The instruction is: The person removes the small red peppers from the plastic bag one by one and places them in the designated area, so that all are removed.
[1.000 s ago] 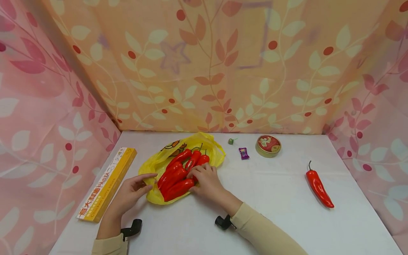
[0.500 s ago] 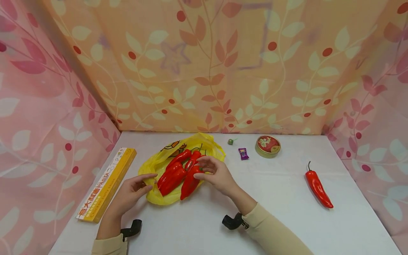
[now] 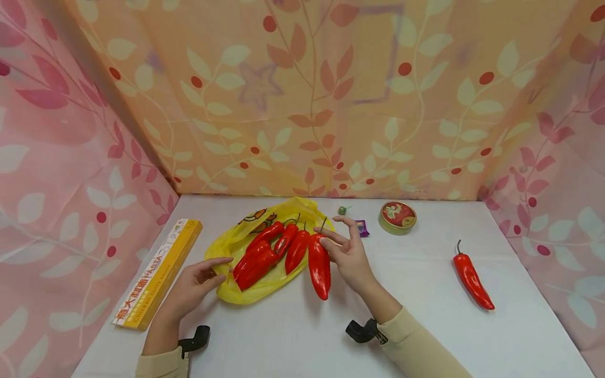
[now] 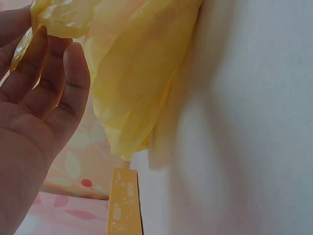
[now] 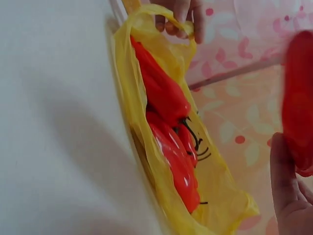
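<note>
A yellow plastic bag [image 3: 257, 294] lies open on the table with several red chili peppers [image 3: 255, 265] inside. At its left rim, my left hand [image 3: 191, 286] pinches the edge of the bag; the right wrist view shows those fingers [image 5: 182, 11] at the bag's handle loop. Just off the bag's right side, my right hand [image 3: 351, 257] holds one red chili pepper [image 3: 320, 268] near its stem end, tip pointing down. The held pepper [image 5: 299, 98] is blurred in the right wrist view. Another red chili pepper [image 3: 473, 281] lies alone at the right.
To the left lies a yellow and white pasta box [image 3: 158, 275]. Along the back are a small green item [image 3: 342, 210], a purple-wrapped candy [image 3: 362, 228] partly behind my right hand, and a round red and gold tin [image 3: 397, 217]. Patterned cloth walls enclose the white table.
My right hand has lifted one chili pepper from the pile and carried it rightward past the bag's edge. The left hand has stayed at the bag's rim.
</note>
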A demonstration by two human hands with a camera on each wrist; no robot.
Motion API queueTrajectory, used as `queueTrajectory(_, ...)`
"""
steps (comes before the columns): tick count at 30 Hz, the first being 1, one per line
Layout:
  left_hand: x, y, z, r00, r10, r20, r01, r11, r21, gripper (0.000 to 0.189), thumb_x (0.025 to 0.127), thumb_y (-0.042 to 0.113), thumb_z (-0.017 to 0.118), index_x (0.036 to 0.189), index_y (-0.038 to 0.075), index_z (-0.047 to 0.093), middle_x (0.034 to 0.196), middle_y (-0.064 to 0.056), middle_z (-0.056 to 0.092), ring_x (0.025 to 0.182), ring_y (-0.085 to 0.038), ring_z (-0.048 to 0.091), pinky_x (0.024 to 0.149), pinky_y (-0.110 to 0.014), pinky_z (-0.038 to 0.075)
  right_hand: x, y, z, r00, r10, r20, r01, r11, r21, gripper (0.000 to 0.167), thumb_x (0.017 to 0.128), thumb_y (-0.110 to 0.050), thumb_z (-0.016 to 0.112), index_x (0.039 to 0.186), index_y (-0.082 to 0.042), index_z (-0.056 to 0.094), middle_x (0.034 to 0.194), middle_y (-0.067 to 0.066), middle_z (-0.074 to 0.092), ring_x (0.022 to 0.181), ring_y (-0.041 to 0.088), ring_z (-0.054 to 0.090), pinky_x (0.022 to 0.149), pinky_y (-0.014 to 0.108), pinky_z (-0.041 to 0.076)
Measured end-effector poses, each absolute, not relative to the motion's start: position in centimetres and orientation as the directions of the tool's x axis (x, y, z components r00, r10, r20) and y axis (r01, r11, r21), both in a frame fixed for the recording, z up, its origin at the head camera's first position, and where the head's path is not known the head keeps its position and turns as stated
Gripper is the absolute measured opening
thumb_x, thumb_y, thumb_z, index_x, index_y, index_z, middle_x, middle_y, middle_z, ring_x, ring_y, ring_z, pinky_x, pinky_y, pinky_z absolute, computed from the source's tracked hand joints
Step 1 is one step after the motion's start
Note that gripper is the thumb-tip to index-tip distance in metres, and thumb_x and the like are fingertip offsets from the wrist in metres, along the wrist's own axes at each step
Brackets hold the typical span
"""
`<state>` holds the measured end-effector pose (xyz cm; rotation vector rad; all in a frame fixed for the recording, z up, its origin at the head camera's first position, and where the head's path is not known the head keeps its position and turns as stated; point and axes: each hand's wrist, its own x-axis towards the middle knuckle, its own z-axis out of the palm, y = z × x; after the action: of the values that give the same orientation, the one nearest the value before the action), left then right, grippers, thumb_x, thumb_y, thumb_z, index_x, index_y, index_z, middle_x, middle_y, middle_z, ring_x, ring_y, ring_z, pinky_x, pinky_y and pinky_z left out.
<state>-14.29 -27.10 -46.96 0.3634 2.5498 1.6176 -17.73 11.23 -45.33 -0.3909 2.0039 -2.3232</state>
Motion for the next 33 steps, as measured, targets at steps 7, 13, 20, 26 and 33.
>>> queueTrajectory(7, -14.3, -27.1, -46.9, -0.965, 0.258, 0.049, 0.154, 0.404, 0.902, 0.036, 0.097, 0.018, 0.068, 0.133, 0.011, 0.066, 0.134, -0.022, 0.063, 0.098, -0.014, 0.061, 0.084, -0.022, 0.056, -17.3, 13.8, -45.3, -0.974, -0.143, 0.176, -0.183, 0.036, -0.983, 0.033, 0.099, -0.034, 0.064, 0.129, -0.018, 0.063, 0.132, 0.003, 0.064, 0.119, 0.02, 0.065, 0.087, 0.035, 0.059)
queueTrajectory(13, -14.2, -26.9, -46.8, -0.965, 0.26, 0.043, 0.148, 0.397, 0.906, 0.037, 0.097, 0.017, 0.068, 0.133, 0.008, 0.065, 0.133, -0.021, 0.063, 0.097, -0.014, 0.061, 0.083, -0.022, 0.056, -17.1, 15.9, -45.1, -0.981, -0.139, 0.133, -0.138, 0.025, -0.99, 0.038, 0.099, -0.031, 0.066, 0.133, -0.017, 0.06, 0.135, 0.005, 0.061, 0.122, 0.024, 0.06, 0.091, 0.034, 0.058)
queueTrajectory(20, -14.2, -27.0, -46.7, -0.964, 0.264, 0.041, 0.149, 0.402, 0.903, 0.035, 0.097, 0.016, 0.068, 0.132, 0.012, 0.066, 0.132, -0.019, 0.064, 0.096, -0.015, 0.06, 0.083, -0.022, 0.056, -16.9, 17.7, -44.6, -0.983, -0.174, 0.064, -0.071, 0.03, -0.997, 0.057, 0.09, -0.017, 0.077, 0.142, -0.015, 0.053, 0.145, 0.009, 0.052, 0.131, 0.029, 0.053, 0.09, 0.036, 0.058)
queueTrajectory(26, -14.3, -27.0, -46.7, -0.962, 0.269, 0.052, 0.159, 0.392, 0.906, 0.034, 0.097, 0.017, 0.068, 0.131, 0.014, 0.067, 0.134, -0.022, 0.062, 0.098, -0.014, 0.061, 0.085, -0.021, 0.056, -16.6, 19.7, -44.4, -0.992, -0.118, 0.039, -0.056, 0.145, -0.988, 0.066, 0.089, -0.026, 0.079, 0.148, -0.02, 0.05, 0.14, 0.015, 0.056, 0.123, 0.033, 0.061, 0.089, 0.039, 0.059)
queueTrajectory(33, -14.2, -26.9, -46.5, -0.964, 0.264, 0.039, 0.143, 0.39, 0.91, 0.034, 0.096, 0.016, 0.069, 0.131, 0.013, 0.067, 0.134, -0.023, 0.062, 0.096, -0.015, 0.061, 0.084, -0.021, 0.056, -16.0, 22.3, -44.8, -0.995, -0.078, 0.063, -0.085, 0.324, -0.942, 0.06, 0.092, -0.035, 0.075, 0.146, -0.023, 0.053, 0.141, 0.013, 0.056, 0.12, 0.039, 0.06, 0.081, 0.038, 0.061)
